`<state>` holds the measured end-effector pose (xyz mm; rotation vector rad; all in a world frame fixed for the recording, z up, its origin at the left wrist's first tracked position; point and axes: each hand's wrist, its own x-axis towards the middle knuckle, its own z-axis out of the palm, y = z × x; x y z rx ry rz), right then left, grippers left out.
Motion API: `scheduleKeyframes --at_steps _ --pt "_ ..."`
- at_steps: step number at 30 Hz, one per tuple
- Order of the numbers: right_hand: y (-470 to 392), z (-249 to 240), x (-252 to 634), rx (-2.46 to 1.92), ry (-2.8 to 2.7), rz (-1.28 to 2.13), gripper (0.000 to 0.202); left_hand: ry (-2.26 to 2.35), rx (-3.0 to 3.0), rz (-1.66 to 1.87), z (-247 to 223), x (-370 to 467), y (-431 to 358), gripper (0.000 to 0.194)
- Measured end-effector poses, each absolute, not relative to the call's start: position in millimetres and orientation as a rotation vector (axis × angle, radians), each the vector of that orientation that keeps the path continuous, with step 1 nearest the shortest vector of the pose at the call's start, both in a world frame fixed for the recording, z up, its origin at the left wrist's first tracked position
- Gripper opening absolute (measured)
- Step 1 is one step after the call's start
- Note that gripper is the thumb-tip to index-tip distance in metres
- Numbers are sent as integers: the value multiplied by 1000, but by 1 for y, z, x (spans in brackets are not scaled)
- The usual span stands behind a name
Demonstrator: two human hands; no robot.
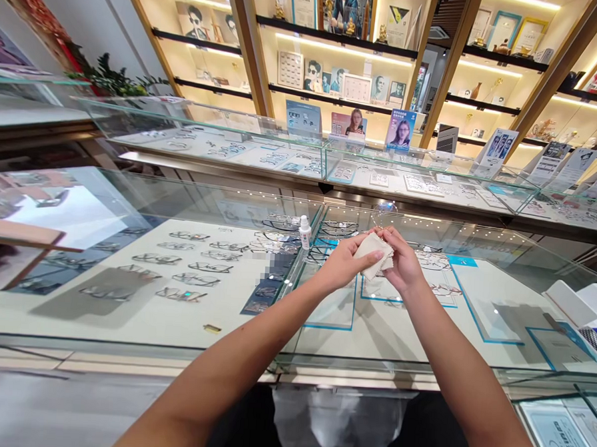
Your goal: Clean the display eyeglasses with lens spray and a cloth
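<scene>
Above the glass counter, my two hands meet around a cream cleaning cloth (368,254). My left hand (345,262) is closed on it, with the thumb pressed flat across its front. My right hand (404,261) is curled at the cloth's right side, fingers closed. From behind the fingertips rises the thin rim of a pair of eyeglasses (386,209), with a bluish glint on the lens; the rest is hidden by the hands and cloth. A small white bottle (304,233) stands upright on the counter, left of my left hand.
Rows of eyeglass frames (189,260) lie inside the glass display counter (137,332) under my arms. A white box (569,303) is at the right. Another glass showcase (263,131) with upright cards runs behind, before lit shelves. A wooden-edged panel (25,232) juts in at left.
</scene>
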<state>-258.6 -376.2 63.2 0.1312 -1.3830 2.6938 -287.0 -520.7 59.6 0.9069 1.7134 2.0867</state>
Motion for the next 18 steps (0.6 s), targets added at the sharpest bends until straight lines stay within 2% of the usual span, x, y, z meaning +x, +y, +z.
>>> scheduleKeyframes --at_steps 11,18 --pt "-376 66 -258 169 -1445 2663 28 1781 929 2109 52 -294 -519 65" --pt "-362 70 -259 205 -1504 2492 24 1724 680 2344 46 -314 -523 68"
